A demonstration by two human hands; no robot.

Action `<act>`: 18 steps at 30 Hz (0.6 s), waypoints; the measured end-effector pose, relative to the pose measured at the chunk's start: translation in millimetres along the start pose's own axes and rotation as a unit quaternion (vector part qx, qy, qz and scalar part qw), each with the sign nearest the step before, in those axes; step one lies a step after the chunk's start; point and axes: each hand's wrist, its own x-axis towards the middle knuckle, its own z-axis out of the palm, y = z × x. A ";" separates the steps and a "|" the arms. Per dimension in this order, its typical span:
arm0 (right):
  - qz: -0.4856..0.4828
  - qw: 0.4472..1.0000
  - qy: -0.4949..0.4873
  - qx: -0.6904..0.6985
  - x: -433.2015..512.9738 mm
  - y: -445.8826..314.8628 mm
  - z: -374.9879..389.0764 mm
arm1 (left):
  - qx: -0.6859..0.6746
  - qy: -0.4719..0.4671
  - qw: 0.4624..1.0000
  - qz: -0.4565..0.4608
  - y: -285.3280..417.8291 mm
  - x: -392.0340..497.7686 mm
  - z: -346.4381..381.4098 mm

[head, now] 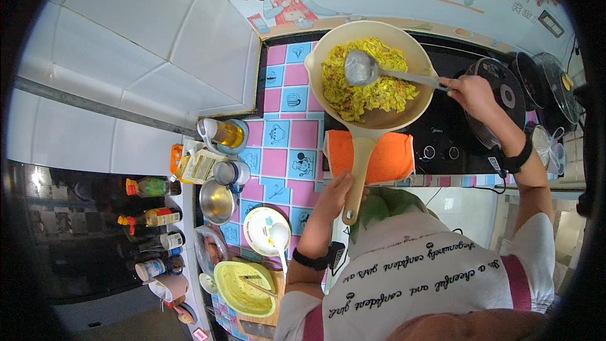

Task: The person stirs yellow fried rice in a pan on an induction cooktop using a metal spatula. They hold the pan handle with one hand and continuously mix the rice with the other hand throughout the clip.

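A cream frying pan (318, 99) sits at the left part of the black cooktop, its long handle (362, 170) pointing back at me. My left hand (334, 199) is closed around that handle. In the pan lies a heap of chopped yellow-green food (345, 97), browned in places; it looks like scrambled egg with vegetable. My right hand (473, 97) grips the end of a grey metal wok spatula (362, 68). The spatula's broad head rests on the food, and its shaft crosses the pan's right rim.
An orange cloth (390, 156) lies under the pan handle at the cooktop's (435, 142) front. A lidded dark pot (492, 90) stands right. On the left counter are an oil jug (225, 133), a metal bowl (218, 202), a plate with a white spoon (260, 227) and a yellow-green basin (232, 284).
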 end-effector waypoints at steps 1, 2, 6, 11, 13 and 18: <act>-0.005 1.000 -0.024 0.016 7.8 -5.3 2.6 | -0.065 -0.025 0.997 -0.020 1.5 -0.7 5.3; -0.014 0.998 -0.039 0.042 10.0 -9.0 1.7 | -0.141 -0.084 0.986 -0.027 3.5 -2.2 9.7; -0.022 0.978 -0.200 0.062 17.6 -9.8 -12.2 | -0.163 -0.064 0.982 -0.071 9.4 -5.0 20.0; -0.012 0.971 -0.221 0.093 32.8 -18.8 -21.2 | -0.179 -0.065 0.979 -0.075 8.9 -2.6 21.3; -0.013 0.961 -0.235 0.147 33.4 -31.3 -19.9 | -0.190 -0.081 0.975 -0.086 9.2 -2.3 20.6; -0.005 0.970 -0.216 0.111 25.5 -13.0 -41.9 | -0.184 -0.056 0.978 -0.078 11.2 -2.8 23.5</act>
